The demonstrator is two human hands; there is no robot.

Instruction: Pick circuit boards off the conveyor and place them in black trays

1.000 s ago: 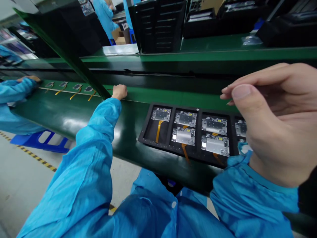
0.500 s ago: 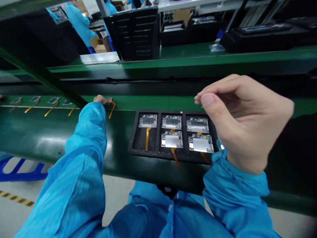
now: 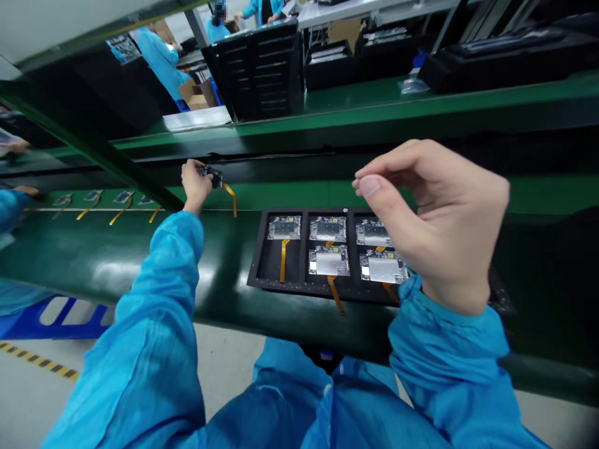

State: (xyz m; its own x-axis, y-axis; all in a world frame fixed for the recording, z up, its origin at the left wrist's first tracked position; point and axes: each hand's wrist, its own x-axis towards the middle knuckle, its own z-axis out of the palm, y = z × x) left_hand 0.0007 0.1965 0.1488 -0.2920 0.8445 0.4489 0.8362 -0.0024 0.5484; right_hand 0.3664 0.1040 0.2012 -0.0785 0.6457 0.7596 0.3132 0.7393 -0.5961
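Observation:
My left hand (image 3: 195, 182) pinches a circuit board (image 3: 214, 176) by its edge, above the green belt. From that board an orange flex cable (image 3: 233, 198) hangs down. Over the right part of a black tray (image 3: 255, 277), my right hand (image 3: 435, 218) is closed in a pinch, thumb against fingers; whatever may be between the tips is too small or hidden to make out. Several boards with orange cables lie in the tray, among them a board (image 3: 284, 228) in the left compartment and a board (image 3: 329, 260) in the middle one. My right hand hides part of the tray.
On the belt (image 3: 299, 193) to the left lie several more boards, including one board (image 3: 123, 197) with its cable. A green post (image 3: 103, 156) slants across there. A co-worker's sleeve (image 3: 12, 206) shows at the far left. Black bins (image 3: 327, 65) stand behind.
My left hand has lifted the circuit board up off the belt. My right hand has shifted slightly left in view, still pinched. A co-worker's arm has come in at the left.

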